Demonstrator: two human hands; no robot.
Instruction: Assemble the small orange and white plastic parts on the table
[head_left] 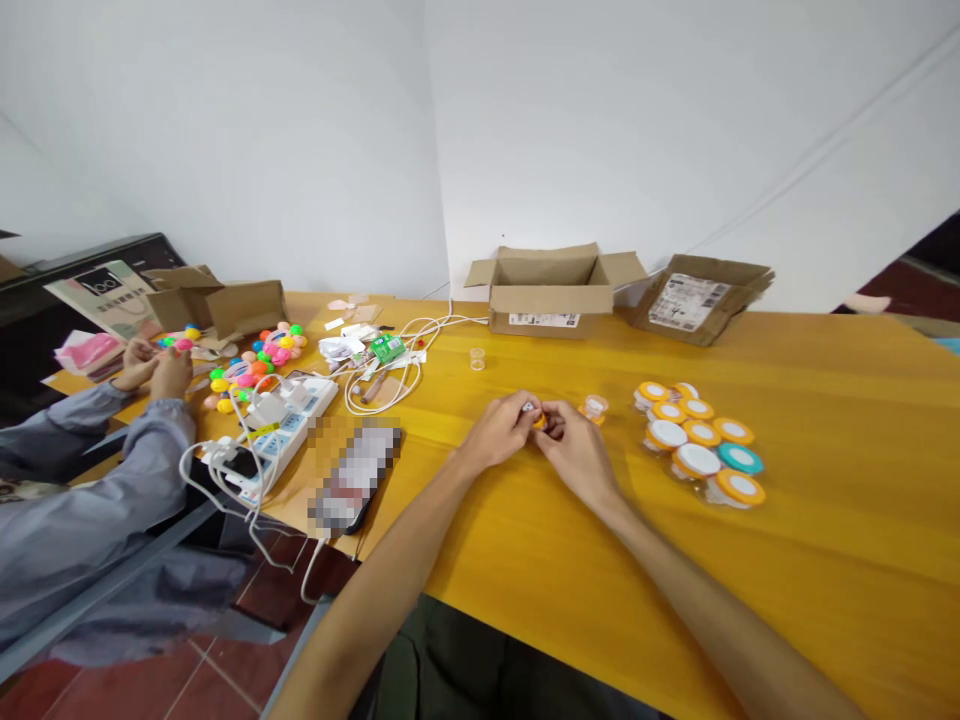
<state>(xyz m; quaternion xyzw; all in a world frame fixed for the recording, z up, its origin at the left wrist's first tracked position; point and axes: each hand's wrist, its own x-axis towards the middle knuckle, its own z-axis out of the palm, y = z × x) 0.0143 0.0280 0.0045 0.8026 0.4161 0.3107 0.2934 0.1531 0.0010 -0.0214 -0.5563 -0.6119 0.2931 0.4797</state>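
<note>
My left hand (504, 430) and my right hand (576, 446) meet above the middle of the table. Between their closed fingertips is a small orange-and-white piece (538, 420), mostly hidden by the fingers. Just past my right hand stands a small clear cup with an orange rim (595, 407). A clear plastic cup (477, 359) sits farther back, to the left of my hands. On the right lies a cluster of round clear containers with orange lids (701, 433) and white tops; one lid is teal (741, 458).
An open cardboard box (551, 300) and a tilted carton (686, 300) stand at the back wall. Left are a phone (356, 475), a power strip (285, 440) with cables and colourful balls (259, 365). A co-worker's hands (161, 368) work at far left.
</note>
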